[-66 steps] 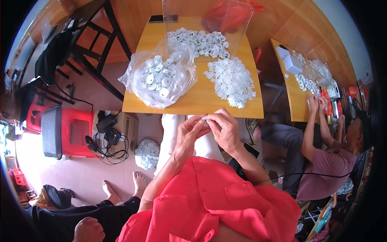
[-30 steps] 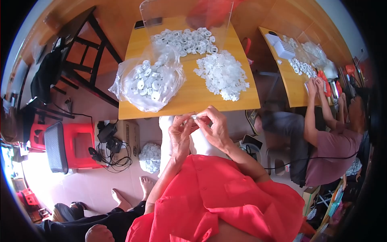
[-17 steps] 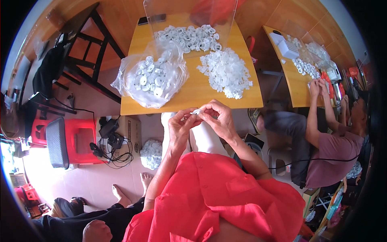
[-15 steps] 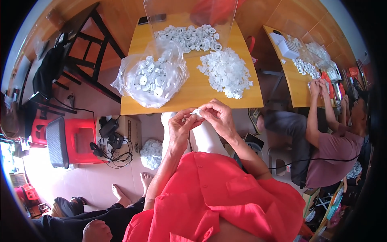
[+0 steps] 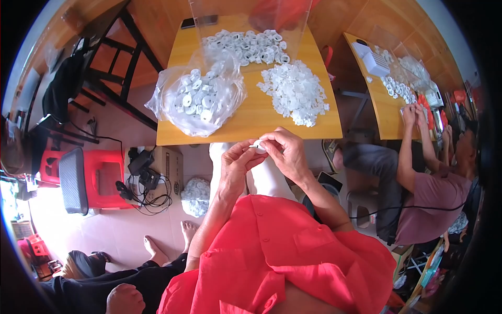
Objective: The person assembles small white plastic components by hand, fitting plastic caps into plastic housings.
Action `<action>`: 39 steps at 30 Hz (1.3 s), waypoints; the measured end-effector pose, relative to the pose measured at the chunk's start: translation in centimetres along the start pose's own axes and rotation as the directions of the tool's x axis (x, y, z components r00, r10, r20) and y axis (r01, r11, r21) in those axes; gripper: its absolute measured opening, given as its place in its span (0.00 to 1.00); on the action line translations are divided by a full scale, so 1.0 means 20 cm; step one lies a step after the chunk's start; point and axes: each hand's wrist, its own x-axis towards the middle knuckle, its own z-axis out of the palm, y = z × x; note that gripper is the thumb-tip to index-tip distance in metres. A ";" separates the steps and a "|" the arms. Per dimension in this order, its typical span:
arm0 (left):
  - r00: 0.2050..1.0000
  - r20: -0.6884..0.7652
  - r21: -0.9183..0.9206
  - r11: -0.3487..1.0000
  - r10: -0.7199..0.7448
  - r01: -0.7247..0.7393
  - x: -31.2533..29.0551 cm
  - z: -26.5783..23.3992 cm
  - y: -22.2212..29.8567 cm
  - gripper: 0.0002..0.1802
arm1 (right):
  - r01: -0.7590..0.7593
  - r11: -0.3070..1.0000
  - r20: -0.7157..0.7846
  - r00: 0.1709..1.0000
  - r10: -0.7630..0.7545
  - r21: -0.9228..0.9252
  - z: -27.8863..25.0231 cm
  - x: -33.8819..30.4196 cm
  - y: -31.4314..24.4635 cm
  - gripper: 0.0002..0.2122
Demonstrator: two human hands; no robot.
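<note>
**Small white ring pinched between both hands at the near edge of the tabletop**

Both hands meet just in front of the near edge of the yellow tabletop (image 5: 246,123), above the person's lap. The left hand (image 5: 235,167) and the right hand (image 5: 285,154) are closed to a pinch, fingertips together on one small white ring (image 5: 258,145), which sits between them and is partly hidden by the fingers. The ring is off the tabletop, just short of its front edge.

On the tabletop, a clear plastic bag (image 5: 196,97) full of white round parts lies at the left, reaching almost to the near and left edges. A loose heap of small white pieces (image 5: 295,91) lies to the right, near the right edge. A further spread of white rings (image 5: 246,44) lies towards the far side, under a clear upright sheet. A bare strip of wood runs between bag and heap, straight ahead of the hands.

Below the tabletop, on the floor at the left, are a cardboard box (image 5: 170,167) with black cables, another bag of white parts (image 5: 197,194) and a red stool (image 5: 102,178). At the right, another person (image 5: 434,188) in a dull red shirt works at a second table (image 5: 381,112), well apart from the hands.
</note>
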 end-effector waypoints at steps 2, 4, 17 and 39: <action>0.999 0.028 -0.060 0.998 -0.020 0.021 -0.01 0.00 0.01 0.12 | 0.048 0.998 -0.003 0.999 -0.048 -0.030 0.00 0.00 0.00 0.04; 0.999 0.047 -0.069 0.997 -0.012 0.015 0.00 -0.02 0.00 0.12 | 0.121 0.990 0.012 0.993 -0.121 -0.072 -0.01 0.00 0.02 0.05; 1.000 0.011 -0.025 1.000 -0.005 0.005 0.01 0.00 0.00 0.10 | 0.106 0.993 0.058 0.993 -0.103 -0.047 -0.02 0.01 0.01 0.05; 0.997 -0.037 0.067 0.996 0.061 -0.059 0.00 0.03 -0.02 0.11 | 0.296 0.893 0.030 0.952 -0.304 -0.338 -0.01 -0.05 -0.04 0.13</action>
